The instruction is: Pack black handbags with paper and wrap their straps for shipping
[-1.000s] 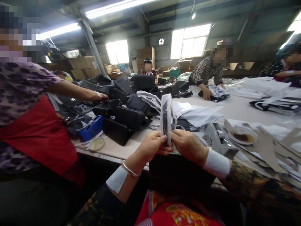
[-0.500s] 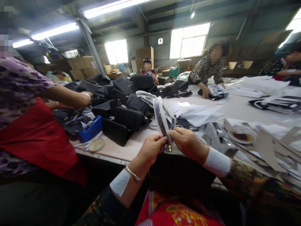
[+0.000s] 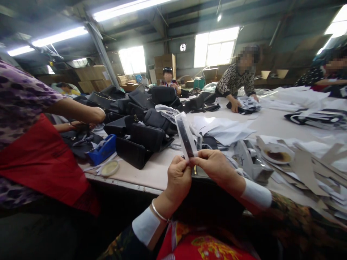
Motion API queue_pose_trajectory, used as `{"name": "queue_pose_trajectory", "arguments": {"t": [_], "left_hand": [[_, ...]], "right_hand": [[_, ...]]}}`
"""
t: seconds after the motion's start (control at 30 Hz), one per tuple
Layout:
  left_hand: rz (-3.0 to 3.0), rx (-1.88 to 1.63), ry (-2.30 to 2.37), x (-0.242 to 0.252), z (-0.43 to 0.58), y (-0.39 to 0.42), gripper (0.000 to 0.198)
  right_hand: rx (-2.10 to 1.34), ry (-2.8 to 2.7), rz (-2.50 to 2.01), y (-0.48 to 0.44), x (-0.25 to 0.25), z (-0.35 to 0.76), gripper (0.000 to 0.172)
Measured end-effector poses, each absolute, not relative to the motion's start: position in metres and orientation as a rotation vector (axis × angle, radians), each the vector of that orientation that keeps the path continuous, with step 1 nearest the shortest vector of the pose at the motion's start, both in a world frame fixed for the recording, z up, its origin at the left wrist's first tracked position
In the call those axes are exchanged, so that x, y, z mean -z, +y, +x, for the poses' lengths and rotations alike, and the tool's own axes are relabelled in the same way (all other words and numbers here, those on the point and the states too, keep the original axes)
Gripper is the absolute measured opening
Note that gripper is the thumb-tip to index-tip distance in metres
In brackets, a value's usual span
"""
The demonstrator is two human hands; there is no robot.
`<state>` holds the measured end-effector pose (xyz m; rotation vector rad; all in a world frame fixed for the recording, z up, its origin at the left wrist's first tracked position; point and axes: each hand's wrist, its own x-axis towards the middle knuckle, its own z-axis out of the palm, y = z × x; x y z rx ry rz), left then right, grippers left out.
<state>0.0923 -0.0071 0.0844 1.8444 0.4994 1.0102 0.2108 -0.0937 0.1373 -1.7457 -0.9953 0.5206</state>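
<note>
My left hand (image 3: 179, 177) and my right hand (image 3: 214, 167) both pinch the lower end of a black strap in a clear plastic sleeve (image 3: 185, 137). The wrapped strap stands up from my fingers and leans to the left. Both hands are closed on it, close together, just above the near edge of the work table (image 3: 151, 169). A black bag (image 3: 206, 202) lies in my lap below the hands.
A pile of black bags (image 3: 143, 119) covers the table's left middle. A blue tape dispenser (image 3: 101, 151) and a round lid (image 3: 109, 168) sit near the left edge. A person in a red apron (image 3: 40, 159) stands at left. White paper sheets (image 3: 225, 128) and a small dish (image 3: 276, 154) lie right.
The wrapped strap has tipped from upright to leaning left, and my hands have shifted slightly closer together. The person at left has drawn an arm back from the bags.
</note>
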Motion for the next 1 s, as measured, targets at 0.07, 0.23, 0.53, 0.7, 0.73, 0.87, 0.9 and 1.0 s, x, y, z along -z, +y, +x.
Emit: {"name": "queue_pose_trajectory", "arguments": {"t": [0.07, 0.23, 0.53, 0.7, 0.73, 0.87, 0.9, 1.0], "left_hand": [[1.819, -0.964, 0.463, -0.085, 0.090, -0.005, 0.023], [1.247, -0.518, 0.290, -0.090, 0.081, 0.010, 0.028], [0.805, -0.419, 0.283, -0.095, 0.089, 0.012, 0.038], [1.299, -0.635, 0.345, -0.104, 0.081, 0.007, 0.021], [1.452, -0.707, 0.353, -0.104, 0.079, 0.005, 0.018], [1.821, -0.913, 0.378, -0.097, 0.077, -0.006, 0.020], [1.851, -0.931, 0.379, -0.094, 0.077, -0.009, 0.019], [1.866, -0.937, 0.382, -0.091, 0.077, -0.010, 0.018]], "right_hand": [[-0.429, -1.068, -1.711, -0.095, -0.133, 0.211, 0.021], [-0.123, -1.517, -1.530, -0.102, -0.121, 0.217, 0.021], [0.347, -1.946, -1.525, -0.107, -0.116, 0.222, 0.026], [-0.439, -1.497, -1.546, -0.110, -0.129, 0.218, 0.026], [-0.638, -1.344, -1.526, -0.109, -0.132, 0.216, 0.033], [-0.914, -0.864, -1.457, -0.102, -0.134, 0.206, 0.040], [-0.891, -0.825, -1.456, -0.100, -0.134, 0.203, 0.037], [-0.788, -0.866, -1.464, -0.099, -0.131, 0.201, 0.031]]}}
